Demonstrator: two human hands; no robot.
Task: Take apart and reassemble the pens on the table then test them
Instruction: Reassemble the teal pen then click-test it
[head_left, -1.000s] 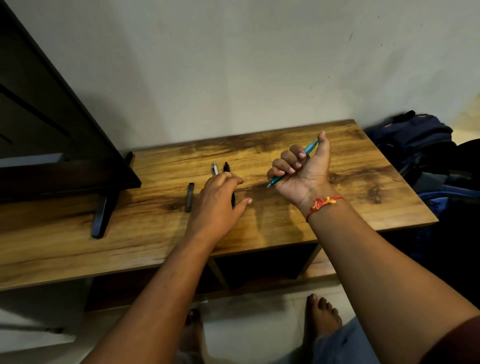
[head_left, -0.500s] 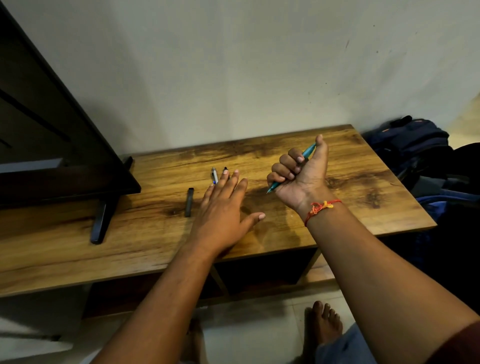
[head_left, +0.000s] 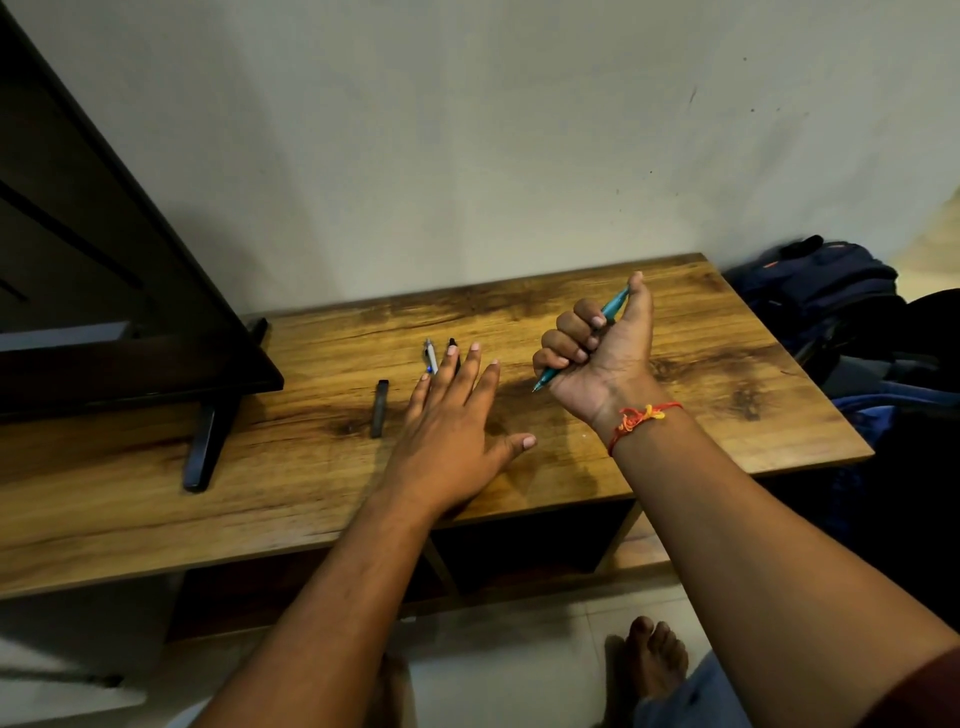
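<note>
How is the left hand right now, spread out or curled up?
Spread: the left hand faces palm down over the wooden table, fingers straight, thumb out, partly covering the black pen. It grips nothing.

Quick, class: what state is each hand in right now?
Left hand: open, fingers straight, over the black pen on the table.
Right hand: closed around a teal pen.
</note>
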